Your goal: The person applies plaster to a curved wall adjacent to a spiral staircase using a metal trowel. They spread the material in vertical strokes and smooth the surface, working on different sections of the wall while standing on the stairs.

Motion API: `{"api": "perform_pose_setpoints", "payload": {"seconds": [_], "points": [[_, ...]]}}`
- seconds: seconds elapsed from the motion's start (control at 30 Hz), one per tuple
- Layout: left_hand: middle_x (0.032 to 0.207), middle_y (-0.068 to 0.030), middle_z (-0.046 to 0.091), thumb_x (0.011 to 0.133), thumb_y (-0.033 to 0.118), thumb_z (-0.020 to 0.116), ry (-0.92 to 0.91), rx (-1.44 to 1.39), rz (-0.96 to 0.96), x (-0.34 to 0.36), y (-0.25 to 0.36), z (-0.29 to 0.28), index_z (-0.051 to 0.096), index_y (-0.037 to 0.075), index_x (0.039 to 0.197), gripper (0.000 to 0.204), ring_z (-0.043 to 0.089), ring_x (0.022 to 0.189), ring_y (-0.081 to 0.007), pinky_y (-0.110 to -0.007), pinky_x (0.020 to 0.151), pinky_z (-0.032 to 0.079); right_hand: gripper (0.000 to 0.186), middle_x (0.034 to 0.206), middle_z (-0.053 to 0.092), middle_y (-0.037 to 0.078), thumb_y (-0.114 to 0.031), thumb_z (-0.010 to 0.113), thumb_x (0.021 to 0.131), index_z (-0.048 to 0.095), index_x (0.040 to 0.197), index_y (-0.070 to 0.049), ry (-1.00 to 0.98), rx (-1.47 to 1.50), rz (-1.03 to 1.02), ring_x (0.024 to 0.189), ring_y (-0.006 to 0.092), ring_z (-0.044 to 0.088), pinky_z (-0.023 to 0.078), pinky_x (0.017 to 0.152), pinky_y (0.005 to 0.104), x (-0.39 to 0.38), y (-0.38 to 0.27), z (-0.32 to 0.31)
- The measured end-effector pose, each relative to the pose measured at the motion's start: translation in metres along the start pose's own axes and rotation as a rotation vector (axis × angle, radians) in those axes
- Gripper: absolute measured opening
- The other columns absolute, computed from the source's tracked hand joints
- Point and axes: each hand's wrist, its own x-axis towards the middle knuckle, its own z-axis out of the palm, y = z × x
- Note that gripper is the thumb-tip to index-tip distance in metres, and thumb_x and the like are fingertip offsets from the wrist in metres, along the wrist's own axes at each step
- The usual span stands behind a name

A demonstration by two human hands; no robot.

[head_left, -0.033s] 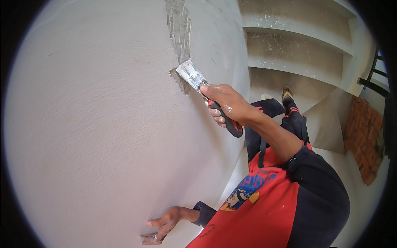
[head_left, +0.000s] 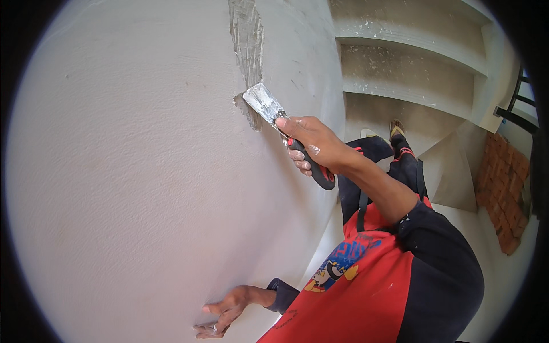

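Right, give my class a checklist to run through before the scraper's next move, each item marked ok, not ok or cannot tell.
1. Right hand closed around the scraper handle: ok.
2. Blade over the grey patch: ok, across its lower part.
3. Blade clean: not ok, white smears cover it.
4. Left hand pressing firmly on the wall: cannot tell; it is at the wall, but pressure does not show.
5. Steps free of specks: not ok, white spots show.
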Motion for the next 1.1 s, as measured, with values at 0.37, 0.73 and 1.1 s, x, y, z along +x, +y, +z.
{"api": "perform_pose_setpoints", "payload": {"seconds": [0.37,0.73,1.1], "points": [[0.136,-0.0224,0.028,0.089,0.022,0.056,-0.007,-0.088,0.054,0.004,0.003,0.000,0.040,-0.006,0.128,0.050,0.023,0.133,-0.0330,-0.048,0.106,0.024,0.045,0.055,0.041,-0.001,-0.050,0.048,0.093,0.043,0.081,-0.008,-0.014,0.172,0.066,0.040,0.0084,0.043,0.040,0.036,0.0254,0.006,-0.004,0.005],[0.134,-0.0257,0.031,0.089,0.021,0.052,0.010,0.039,0.033,0.005,0.024,0.011,0.041,-0.007,0.124,0.046,0.026,0.131,-0.0363,-0.049,0.105,0.025,0.041,0.052,0.041,-0.003,-0.048,0.055,0.090,0.046,0.082,-0.009,0.097,0.032,-0.174,0.037,0.0064,0.039,0.036,0.034,0.0224,0.012,-0.094,0.007],[0.135,-0.0259,0.032,0.091,0.024,0.052,0.010,-0.002,-0.023,-0.004,0.016,0.015,0.044,-0.005,0.124,0.045,0.025,0.130,-0.0339,-0.045,0.106,0.024,0.043,0.054,0.045,-0.002,-0.047,0.054,0.091,0.042,0.075,-0.009,0.148,-0.182,-0.018,0.040,0.0071,0.046,0.041,0.036,0.0239,0.004,-0.012,-0.010]]}}
